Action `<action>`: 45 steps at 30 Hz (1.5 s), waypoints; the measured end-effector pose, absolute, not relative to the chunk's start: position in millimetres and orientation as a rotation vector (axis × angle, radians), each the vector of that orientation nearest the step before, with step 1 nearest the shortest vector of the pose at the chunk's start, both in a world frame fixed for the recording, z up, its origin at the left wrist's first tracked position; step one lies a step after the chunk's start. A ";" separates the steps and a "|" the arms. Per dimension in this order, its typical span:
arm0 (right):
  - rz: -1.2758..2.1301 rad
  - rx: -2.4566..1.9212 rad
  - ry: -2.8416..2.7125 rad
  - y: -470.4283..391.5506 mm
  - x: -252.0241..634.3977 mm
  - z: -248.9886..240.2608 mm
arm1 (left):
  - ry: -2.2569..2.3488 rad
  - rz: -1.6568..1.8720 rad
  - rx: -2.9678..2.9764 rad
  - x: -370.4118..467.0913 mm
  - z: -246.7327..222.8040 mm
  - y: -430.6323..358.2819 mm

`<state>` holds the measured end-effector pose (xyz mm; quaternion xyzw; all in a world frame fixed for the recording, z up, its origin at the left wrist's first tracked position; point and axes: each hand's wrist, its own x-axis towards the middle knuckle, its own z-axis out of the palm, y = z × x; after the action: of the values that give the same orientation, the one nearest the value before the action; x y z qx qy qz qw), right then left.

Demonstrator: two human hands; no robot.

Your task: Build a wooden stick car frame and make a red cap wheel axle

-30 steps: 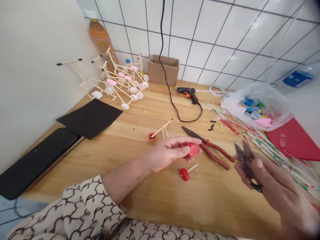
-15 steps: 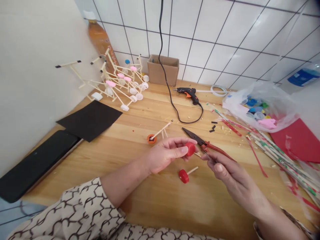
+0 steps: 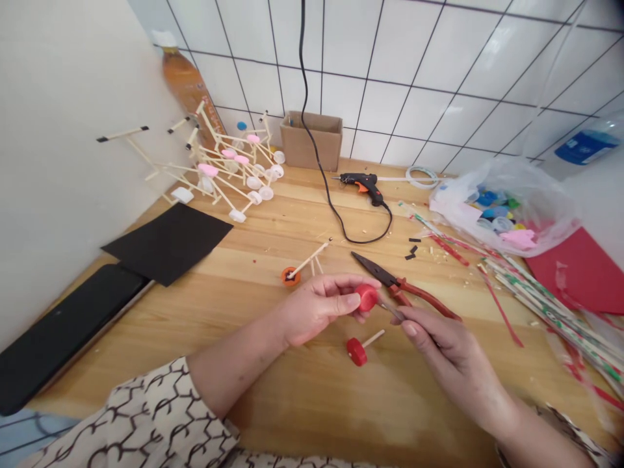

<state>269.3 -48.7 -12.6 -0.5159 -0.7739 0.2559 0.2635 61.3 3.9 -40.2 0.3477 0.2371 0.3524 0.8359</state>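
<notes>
Between the fingers and thumb of my left hand (image 3: 316, 309) is a red bottle cap (image 3: 366, 298). My right hand (image 3: 448, 354) is closed on a thin metal tool (image 3: 390, 310), its tip at the cap's right side; the handle is hidden in my palm, so its kind is unclear. Below them, a second red cap (image 3: 357, 351) with a wooden stick (image 3: 374, 338) through it lies on the table. Behind my left hand rests an orange cap (image 3: 291, 277) joined to a small stick frame (image 3: 312, 257). Red-handled pliers (image 3: 400, 283) lie just beyond my hands.
A glue gun (image 3: 363, 185) with its black cord lies farther back. Stick models with white caps (image 3: 219, 162) stand at the back left, near black sheet (image 3: 168, 244) and a phone-like slab (image 3: 68, 331). Rightward are a bag of caps (image 3: 502, 201) and wrapped chopsticks (image 3: 550, 305).
The metal tool in my right hand has come up to the red cap and now meets its right side. My left hand still grips the cap, which has turned slightly.
</notes>
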 end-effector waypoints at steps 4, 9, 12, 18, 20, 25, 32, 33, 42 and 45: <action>0.691 -1.376 -2.118 -49.2 270.0 -13.6 | 0.481 0.749 0.738 60.9 -39.8 4.3; 0.580 -1.368 -2.170 -51.9 269.5 -14.8 | 0.477 0.740 0.751 62.0 -42.4 4.5; 0.511 -1.363 -2.204 -52.2 269.2 -15.4 | 0.482 0.745 0.756 63.0 -42.1 4.0; 0.299 -1.263 -2.233 -53.0 269.5 -20.3 | 0.484 0.730 0.767 63.0 -40.0 3.2; 0.268 -1.254 -2.242 -53.3 269.4 -21.3 | 0.492 0.726 0.768 62.7 -39.9 3.2; 0.274 -1.244 -2.240 -53.6 268.9 -20.5 | 0.526 0.712 0.773 62.7 -39.6 3.2; 0.267 -1.254 -2.233 -54.3 269.1 -19.8 | 0.542 0.722 0.763 63.5 -40.3 2.6; 0.272 -1.261 -2.232 -54.4 268.9 -19.7 | 0.544 0.721 0.760 63.5 -40.3 2.3; 0.295 -1.260 -2.229 -53.5 268.2 -18.2 | 0.555 0.716 0.735 63.8 -40.0 1.6; 0.273 -1.258 -2.234 -53.6 268.4 -18.3 | 0.557 0.720 0.737 63.8 -40.3 1.7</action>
<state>268.4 -53.6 -18.3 -0.4688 -0.8323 0.1018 0.2777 63.8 1.7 -40.3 0.3478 0.2630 0.3400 0.8332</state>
